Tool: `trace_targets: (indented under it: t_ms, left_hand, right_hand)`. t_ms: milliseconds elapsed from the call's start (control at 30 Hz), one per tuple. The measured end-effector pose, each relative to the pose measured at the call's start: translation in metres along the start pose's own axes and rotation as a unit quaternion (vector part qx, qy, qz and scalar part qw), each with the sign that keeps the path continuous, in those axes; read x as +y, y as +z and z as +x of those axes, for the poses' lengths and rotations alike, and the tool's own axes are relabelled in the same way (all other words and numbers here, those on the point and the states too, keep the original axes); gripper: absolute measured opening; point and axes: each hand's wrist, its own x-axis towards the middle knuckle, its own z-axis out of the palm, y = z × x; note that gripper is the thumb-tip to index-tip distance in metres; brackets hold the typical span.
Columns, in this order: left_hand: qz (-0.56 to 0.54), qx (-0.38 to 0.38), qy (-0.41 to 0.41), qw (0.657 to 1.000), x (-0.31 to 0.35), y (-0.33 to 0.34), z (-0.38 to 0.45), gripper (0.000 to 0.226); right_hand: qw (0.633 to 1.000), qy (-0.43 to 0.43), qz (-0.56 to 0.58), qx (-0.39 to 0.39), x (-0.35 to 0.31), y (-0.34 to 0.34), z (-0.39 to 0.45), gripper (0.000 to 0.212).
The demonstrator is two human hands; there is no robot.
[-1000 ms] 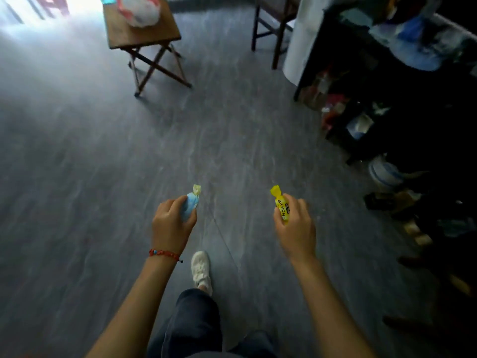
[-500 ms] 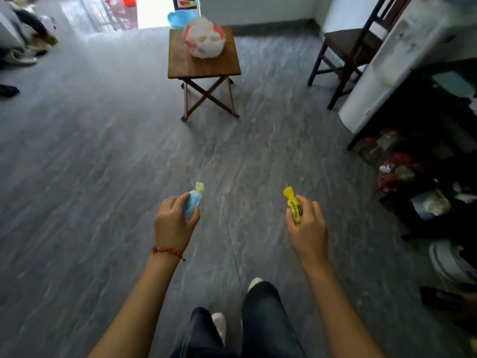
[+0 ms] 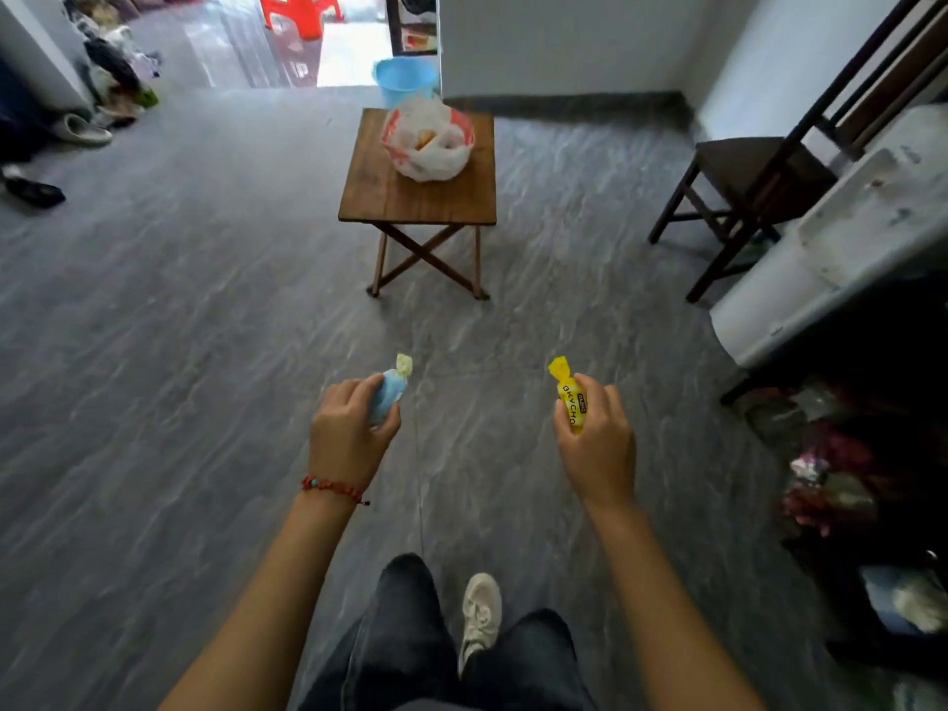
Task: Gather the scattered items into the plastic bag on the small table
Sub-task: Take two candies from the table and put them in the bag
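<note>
Both arms outstretched, left hand (image 3: 351, 433) and right hand (image 3: 597, 438) each curled in a grip

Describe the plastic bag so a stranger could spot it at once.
Find the small wooden folding table standing alone on the grey floor, ahead of the person. The plastic bag sits at its far edge, in front of a blue bucket. It is crinkled white with red print, and the only thing on the tabletop.

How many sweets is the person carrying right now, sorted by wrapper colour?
Blue wrapper: 1, the blue sweet gripped in the left hand.
Yellow wrapper: 1, the yellow sweet gripped in the right hand.
Total: 2 sweets carried, neither yet in the plastic bag on the small table ahead.
</note>
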Motion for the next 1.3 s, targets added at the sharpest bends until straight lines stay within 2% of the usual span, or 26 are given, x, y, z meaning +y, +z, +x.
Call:
trace_targets:
  t_ms: [367,667,1300]
  left_hand:
    - [0.003,0.017,-0.02,1.0,-0.031,0.086,0.192,0.035]
    - [0.001,0.015,-0.018,1.0,-0.083,0.137,0.38,0.032]
    - [0.032,0.003,-0.094,0.995,-0.169,0.249,0.668,0.038]
  right_hand:
    - [1.0,-0.001,0.02,0.003,0.016,0.088,0.197,0.03]
    - [1.0,-0.017,0.007,0.018,-0.007,0.18,0.379,0.03]
    - [0.995,-0.04,0.024,-0.085,-0.013,0.371,0.689,0.031]
